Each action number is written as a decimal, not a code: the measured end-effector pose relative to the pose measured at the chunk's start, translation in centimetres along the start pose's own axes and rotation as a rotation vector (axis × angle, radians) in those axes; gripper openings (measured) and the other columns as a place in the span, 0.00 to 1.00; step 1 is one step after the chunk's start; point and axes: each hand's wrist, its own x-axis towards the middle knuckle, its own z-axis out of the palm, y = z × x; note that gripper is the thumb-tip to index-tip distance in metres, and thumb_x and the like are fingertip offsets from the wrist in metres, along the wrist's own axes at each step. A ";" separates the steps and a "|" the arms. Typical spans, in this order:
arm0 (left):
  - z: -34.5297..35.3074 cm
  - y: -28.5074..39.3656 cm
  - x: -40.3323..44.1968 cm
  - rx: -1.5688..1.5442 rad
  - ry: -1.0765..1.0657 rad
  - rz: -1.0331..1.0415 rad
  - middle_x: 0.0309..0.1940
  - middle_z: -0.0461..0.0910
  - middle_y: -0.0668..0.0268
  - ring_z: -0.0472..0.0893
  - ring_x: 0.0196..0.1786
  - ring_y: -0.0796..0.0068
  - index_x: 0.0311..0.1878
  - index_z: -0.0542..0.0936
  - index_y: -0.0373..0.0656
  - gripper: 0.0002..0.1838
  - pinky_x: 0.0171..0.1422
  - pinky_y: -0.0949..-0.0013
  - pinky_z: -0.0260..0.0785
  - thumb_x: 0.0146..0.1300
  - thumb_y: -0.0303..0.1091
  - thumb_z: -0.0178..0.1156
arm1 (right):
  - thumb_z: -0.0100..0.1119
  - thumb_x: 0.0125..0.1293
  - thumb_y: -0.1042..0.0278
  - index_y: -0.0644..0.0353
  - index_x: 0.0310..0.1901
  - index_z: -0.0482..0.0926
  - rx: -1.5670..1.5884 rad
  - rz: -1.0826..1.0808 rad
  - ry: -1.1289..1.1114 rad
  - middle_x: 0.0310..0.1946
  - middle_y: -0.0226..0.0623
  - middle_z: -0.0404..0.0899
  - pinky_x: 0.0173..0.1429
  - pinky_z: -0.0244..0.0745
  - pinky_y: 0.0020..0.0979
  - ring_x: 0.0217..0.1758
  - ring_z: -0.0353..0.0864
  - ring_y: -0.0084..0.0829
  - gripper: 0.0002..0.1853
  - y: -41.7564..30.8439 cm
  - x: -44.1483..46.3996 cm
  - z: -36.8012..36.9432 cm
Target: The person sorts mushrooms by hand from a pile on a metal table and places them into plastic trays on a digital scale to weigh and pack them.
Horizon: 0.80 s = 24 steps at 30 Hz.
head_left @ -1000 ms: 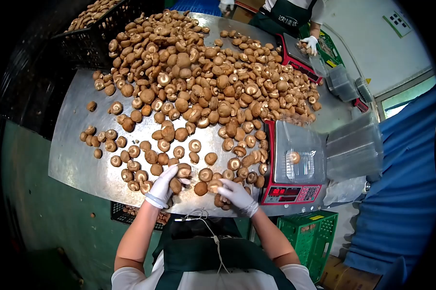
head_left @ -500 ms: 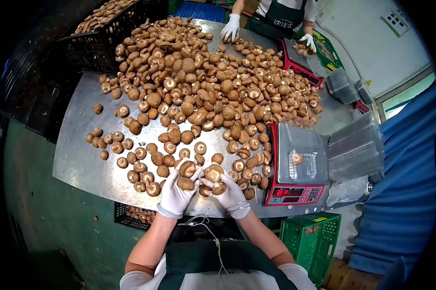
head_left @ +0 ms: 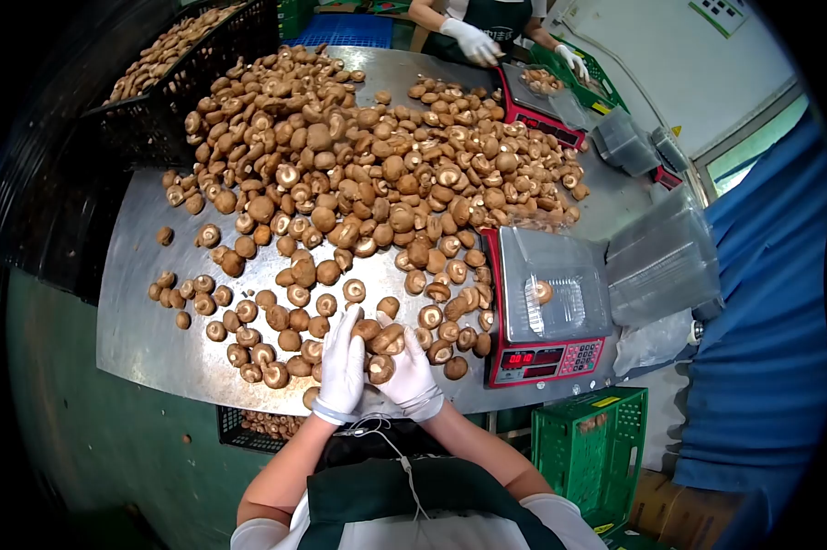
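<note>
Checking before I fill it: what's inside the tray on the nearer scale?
One mushroom shows inside the clear tray; the patch of tray floor beneath it is hidden.

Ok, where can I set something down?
The steel tabletop is bare along its left edge, outside the loose shiitakes, and right of the shiitake heap, between near scale and far scale. It's crowded under the heap and left of near scale.

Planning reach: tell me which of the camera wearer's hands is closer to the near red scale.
Right. The right hand is left of the near red scale; the left hand is farther left.
</note>
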 end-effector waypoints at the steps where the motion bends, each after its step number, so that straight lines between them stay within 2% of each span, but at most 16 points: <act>1: -0.1 -0.5 0.3 -0.028 -0.038 -0.017 0.66 0.65 0.48 0.62 0.71 0.54 0.64 0.67 0.32 0.24 0.74 0.60 0.51 0.74 0.40 0.41 | 0.41 0.73 0.45 0.55 0.67 0.63 0.013 0.014 -0.022 0.66 0.40 0.65 0.70 0.61 0.49 0.68 0.66 0.40 0.29 0.0 0.0 -0.8; 3: 0.2 -1.0 1.1 -0.268 -0.102 -0.197 0.69 0.62 0.49 0.59 0.73 0.57 0.67 0.65 0.32 0.27 0.76 0.63 0.48 0.75 0.44 0.39 | 0.42 0.73 0.48 0.55 0.67 0.62 0.103 0.074 -0.033 0.63 0.39 0.68 0.68 0.66 0.47 0.65 0.70 0.39 0.27 -0.6 0.3 -0.8; 5: 0.1 -0.4 1.6 -0.347 -0.139 -0.237 0.70 0.61 0.51 0.58 0.73 0.58 0.68 0.63 0.33 0.27 0.76 0.65 0.47 0.75 0.44 0.40 | 0.42 0.73 0.48 0.53 0.67 0.63 0.130 0.060 -0.024 0.63 0.39 0.68 0.68 0.66 0.45 0.65 0.70 0.39 0.26 -0.9 0.6 -0.8; 6: 0.0 0.6 1.8 -0.215 -0.087 -0.088 0.69 0.61 0.51 0.57 0.74 0.58 0.69 0.62 0.35 0.27 0.76 0.63 0.46 0.74 0.42 0.41 | 0.42 0.73 0.49 0.52 0.67 0.63 0.118 0.016 -0.004 0.63 0.38 0.69 0.68 0.67 0.44 0.64 0.70 0.38 0.26 -1.0 0.7 -0.8; 7: -0.3 1.2 1.7 -0.013 0.006 0.037 0.69 0.62 0.51 0.57 0.73 0.54 0.64 0.69 0.37 0.24 0.76 0.59 0.47 0.68 0.38 0.52 | 0.42 0.74 0.49 0.51 0.67 0.63 0.107 -0.028 0.018 0.62 0.38 0.69 0.67 0.67 0.43 0.64 0.70 0.38 0.25 -1.3 0.8 -0.8; 10: 0.0 1.9 1.2 0.163 0.108 0.118 0.68 0.62 0.51 0.57 0.72 0.46 0.47 0.78 0.39 0.20 0.74 0.51 0.49 0.50 0.32 0.67 | 0.42 0.74 0.49 0.56 0.65 0.63 -0.031 -0.209 0.093 0.59 0.39 0.71 0.66 0.69 0.41 0.62 0.73 0.35 0.25 -2.3 1.2 0.3; 11: -0.2 2.6 1.2 0.254 0.061 0.187 0.69 0.61 0.51 0.55 0.73 0.45 0.48 0.79 0.42 0.22 0.73 0.48 0.49 0.49 0.36 0.70 | 0.41 0.74 0.49 0.57 0.65 0.64 -0.077 -0.254 0.144 0.58 0.40 0.72 0.65 0.69 0.40 0.61 0.73 0.35 0.26 -2.8 1.4 1.0; 13: 0.5 2.9 1.2 0.371 -0.051 0.294 0.69 0.61 0.51 0.54 0.73 0.42 0.49 0.79 0.45 0.24 0.73 0.46 0.48 0.47 0.40 0.72 | 0.43 0.72 0.44 0.59 0.63 0.66 -0.041 -0.175 0.215 0.58 0.41 0.73 0.63 0.72 0.38 0.59 0.75 0.35 0.29 -3.4 0.9 2.3; 14: 1.1 2.8 0.9 0.436 -0.098 0.285 0.69 0.60 0.52 0.53 0.72 0.40 0.50 0.79 0.47 0.26 0.73 0.44 0.48 0.47 0.43 0.73 | 0.44 0.72 0.43 0.59 0.62 0.67 0.014 -0.143 0.169 0.58 0.41 0.73 0.63 0.72 0.38 0.59 0.75 0.35 0.29 -3.7 0.8 2.3; 16: 1.8 2.6 0.7 0.427 -0.125 0.324 0.69 0.61 0.52 0.54 0.73 0.40 0.52 0.79 0.48 0.25 0.73 0.45 0.49 0.48 0.40 0.71 | 0.43 0.71 0.41 0.59 0.61 0.68 0.039 -0.134 0.129 0.57 0.42 0.74 0.62 0.73 0.39 0.59 0.75 0.37 0.30 -3.9 0.9 1.6; 17: 2.0 2.9 0.6 0.419 -0.129 0.338 0.69 0.62 0.51 0.53 0.73 0.40 0.53 0.79 0.49 0.25 0.73 0.46 0.48 0.49 0.38 0.70 | 0.43 0.71 0.41 0.55 0.60 0.69 0.082 -0.127 0.167 0.54 0.39 0.75 0.59 0.75 0.39 0.55 0.78 0.34 0.28 -4.4 1.0 1.5; 19: 1.2 3.6 0.4 0.387 -0.086 0.398 0.67 0.64 0.51 0.56 0.72 0.41 0.53 0.78 0.45 0.23 0.73 0.48 0.50 0.52 0.34 0.66 | 0.43 0.71 0.40 0.53 0.60 0.68 0.093 -0.250 0.236 0.55 0.40 0.74 0.58 0.77 0.38 0.58 0.76 0.38 0.27 -6.1 0.9 1.0; 20: 0.5 3.5 0.5 0.372 -0.052 0.399 0.66 0.65 0.51 0.57 0.72 0.42 0.53 0.78 0.44 0.22 0.73 0.49 0.51 0.53 0.32 0.64 | 0.45 0.70 0.40 0.51 0.57 0.70 0.140 -0.275 0.235 0.53 0.38 0.74 0.55 0.78 0.36 0.55 0.78 0.35 0.25 -8.3 -0.3 1.9; 22: -1.2 2.5 0.5 0.371 0.024 0.343 0.66 0.66 0.51 0.59 0.71 0.43 0.52 0.76 0.41 0.19 0.73 0.50 0.51 0.55 0.29 0.61 | 0.50 0.70 0.46 0.54 0.53 0.70 -0.263 -0.562 0.185 0.47 0.35 0.73 0.48 0.81 0.32 0.46 0.78 0.30 0.21 -13.4 -2.2 2.1; 23: -1.8 1.6 0.2 0.342 0.097 0.245 0.62 0.70 0.53 0.62 0.70 0.46 0.50 0.79 0.41 0.16 0.72 0.51 0.53 0.57 0.30 0.60 | 0.52 0.69 0.48 0.56 0.52 0.71 -0.567 -0.743 0.133 0.45 0.34 0.73 0.45 0.81 0.28 0.44 0.78 0.28 0.20 -15.1 -3.8 6.4; 24: -2.7 0.5 -0.2 0.323 0.118 0.170 0.62 0.71 0.53 0.62 0.69 0.47 0.50 0.79 0.40 0.15 0.72 0.52 0.53 0.58 0.29 0.58 | 0.52 0.69 0.47 0.57 0.55 0.70 -0.642 -0.778 0.098 0.47 0.34 0.73 0.43 0.80 0.26 0.44 0.77 0.26 0.23 -18.9 -4.8 3.0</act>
